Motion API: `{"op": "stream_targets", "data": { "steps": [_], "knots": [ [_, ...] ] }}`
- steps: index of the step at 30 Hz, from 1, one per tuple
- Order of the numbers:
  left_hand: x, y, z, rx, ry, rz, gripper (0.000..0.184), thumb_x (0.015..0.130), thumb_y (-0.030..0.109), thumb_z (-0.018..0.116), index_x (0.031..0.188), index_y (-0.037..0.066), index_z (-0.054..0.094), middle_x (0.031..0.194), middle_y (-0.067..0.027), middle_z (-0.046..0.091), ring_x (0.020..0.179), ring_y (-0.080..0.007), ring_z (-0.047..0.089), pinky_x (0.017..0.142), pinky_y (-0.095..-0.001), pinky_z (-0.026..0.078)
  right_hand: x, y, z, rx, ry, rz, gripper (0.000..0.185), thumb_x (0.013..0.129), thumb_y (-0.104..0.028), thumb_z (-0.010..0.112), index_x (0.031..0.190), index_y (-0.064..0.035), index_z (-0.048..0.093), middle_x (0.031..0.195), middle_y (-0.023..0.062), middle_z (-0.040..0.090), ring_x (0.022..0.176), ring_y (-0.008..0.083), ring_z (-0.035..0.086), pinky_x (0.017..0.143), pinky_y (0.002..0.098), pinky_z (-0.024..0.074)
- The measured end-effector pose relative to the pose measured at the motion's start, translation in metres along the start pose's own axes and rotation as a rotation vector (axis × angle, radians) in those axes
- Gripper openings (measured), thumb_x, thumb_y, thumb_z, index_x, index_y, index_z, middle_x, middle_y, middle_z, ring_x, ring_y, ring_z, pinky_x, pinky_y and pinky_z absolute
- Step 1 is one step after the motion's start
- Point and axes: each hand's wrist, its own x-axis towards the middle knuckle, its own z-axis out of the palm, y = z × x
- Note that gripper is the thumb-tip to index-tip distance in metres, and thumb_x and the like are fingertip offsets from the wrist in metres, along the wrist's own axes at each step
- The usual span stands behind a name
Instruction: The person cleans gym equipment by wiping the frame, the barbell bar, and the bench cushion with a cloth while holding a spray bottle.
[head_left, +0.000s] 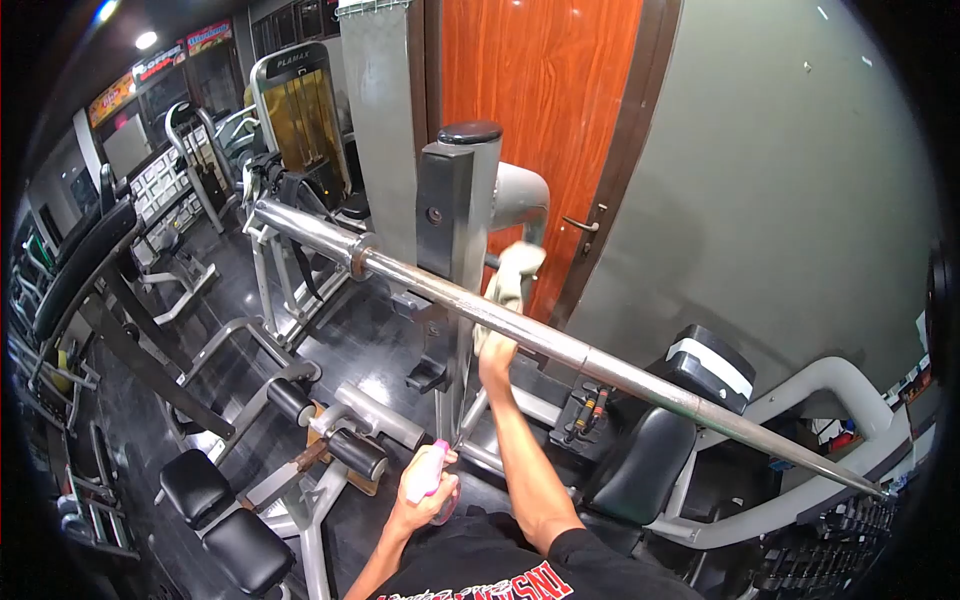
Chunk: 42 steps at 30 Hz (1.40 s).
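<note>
My left hand [408,512] is wrapped round a pink and white spray bottle [430,472], low in front of my body. My right arm reaches forward beneath a long steel barbell [470,303]. At its end my right hand [496,356] is closed on a pale cloth [516,272], which lies against the grey rack upright [483,200], beyond the bar. Part of the cloth and some fingers are hidden by the barbell. The bar runs slantwise from upper left to lower right, with no plates on its visible sleeve.
Behind the rack is a reddish wooden door [545,90] with a lever handle [580,224]. A padded bench [645,465] stands at right. Leg-machine pads [245,548] are at lower left, with several gym machines further back. Dumbbells [840,550] line the lower right.
</note>
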Motion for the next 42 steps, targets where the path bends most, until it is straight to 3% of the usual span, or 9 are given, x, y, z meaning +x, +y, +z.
{"op": "stream_targets", "data": {
  "steps": [5, 15, 17, 21, 25, 26, 29, 37, 42],
  "knots": [
    [-0.009, -0.007, -0.005, -0.017, 0.028, -0.015, 0.029, 0.081, -0.005, 0.057, 0.109, -0.003, 0.046, 0.104, -0.0102, 0.051, 0.066, -0.0127, 0.059, 0.060, -0.0262, 0.050, -0.004, -0.023, 0.057, -0.759, -0.015, -0.622, 0.041, 0.083, 0.000, 0.041, 0.124, -0.0033, 0.046, 0.101, 0.0187, 0.061, 0.096, 0.0297, 0.057, 0.087, 0.0365, 0.0417],
    [0.001, -0.007, 0.010, -0.133, 0.007, 0.001, 0.023, 0.082, -0.004, 0.056, 0.104, -0.003, 0.051, 0.096, -0.0069, 0.053, 0.066, -0.0101, 0.058, 0.060, -0.0235, 0.048, -0.091, 0.020, -0.047, -0.850, 0.073, 0.148, 0.036, 0.092, -0.016, 0.042, 0.125, -0.0018, 0.046, 0.109, 0.0223, 0.059, 0.105, 0.0311, 0.056, 0.087, 0.0377, 0.0418],
    [0.001, -0.006, 0.013, -0.050, -0.050, 0.033, 0.022, 0.082, -0.003, 0.057, 0.103, -0.003, 0.052, 0.098, -0.0070, 0.053, 0.066, -0.0098, 0.058, 0.060, -0.0233, 0.048, -0.048, 0.009, -0.037, -0.441, 0.058, -0.189, 0.038, 0.092, -0.014, 0.043, 0.127, 0.0005, 0.043, 0.105, 0.0171, 0.059, 0.099, 0.0249, 0.055, 0.089, 0.0333, 0.0407],
    [-0.005, -0.005, 0.012, -0.060, -0.078, 0.006, 0.024, 0.081, -0.001, 0.060, 0.103, -0.003, 0.053, 0.099, -0.0075, 0.054, 0.065, -0.0098, 0.059, 0.059, -0.0228, 0.047, 0.025, -0.058, 0.021, -0.687, -0.108, -0.338, 0.043, 0.086, 0.001, 0.042, 0.129, -0.0014, 0.044, 0.109, 0.0137, 0.058, 0.093, 0.0192, 0.056, 0.083, 0.0309, 0.0441],
    [-0.011, -0.006, 0.006, 0.024, -0.038, 0.004, 0.025, 0.080, -0.001, 0.061, 0.103, -0.003, 0.054, 0.099, -0.0076, 0.054, 0.063, -0.0094, 0.059, 0.058, -0.0225, 0.047, 0.049, -0.084, 0.083, -0.796, -0.222, -0.972, 0.063, 0.071, 0.011, 0.040, 0.129, -0.0110, 0.047, 0.119, 0.0150, 0.056, 0.093, 0.0242, 0.059, 0.079, 0.0321, 0.0460],
    [-0.015, -0.009, 0.006, -0.049, -0.011, -0.065, 0.025, 0.080, -0.002, 0.061, 0.104, -0.003, 0.054, 0.100, -0.0075, 0.053, 0.064, -0.0096, 0.059, 0.058, -0.0226, 0.047, 0.044, -0.065, 0.068, -0.789, -0.274, -0.651, 0.062, 0.067, 0.011, 0.042, 0.127, -0.0063, 0.048, 0.123, 0.0191, 0.053, 0.104, 0.0300, 0.056, 0.087, 0.0367, 0.0436],
    [-0.017, -0.014, 0.004, -0.106, -0.006, -0.059, 0.025, 0.080, -0.003, 0.060, 0.104, -0.003, 0.053, 0.101, -0.0075, 0.052, 0.065, -0.0096, 0.058, 0.058, -0.0227, 0.048, 0.006, -0.033, 0.038, -0.874, -0.249, -0.675, 0.040, 0.075, 0.006, 0.043, 0.114, 0.0049, 0.053, 0.116, 0.0255, 0.053, 0.105, 0.0411, 0.052, 0.094, 0.0432, 0.0396],
    [0.005, -0.013, 0.000, -0.014, -0.002, -0.007, 0.025, 0.079, -0.005, 0.058, 0.104, -0.003, 0.054, 0.099, -0.0082, 0.052, 0.068, -0.0106, 0.058, 0.060, -0.0235, 0.047, -0.078, 0.005, -0.067, -0.799, -0.232, 0.205, 0.034, 0.086, -0.003, 0.043, 0.118, -0.0031, 0.054, 0.114, 0.0235, 0.057, 0.100, 0.0333, 0.059, 0.085, 0.0387, 0.0454],
    [0.008, -0.010, 0.002, -0.057, -0.023, 0.013, 0.027, 0.079, -0.006, 0.058, 0.105, -0.003, 0.053, 0.100, -0.0079, 0.053, 0.067, -0.0102, 0.058, 0.060, -0.0230, 0.047, 0.002, -0.070, -0.003, -0.412, -0.029, -0.180, 0.030, 0.093, -0.016, 0.044, 0.116, 0.0033, 0.049, 0.095, 0.0122, 0.062, 0.088, 0.0200, 0.057, 0.081, 0.0317, 0.0448]
  ]
}}
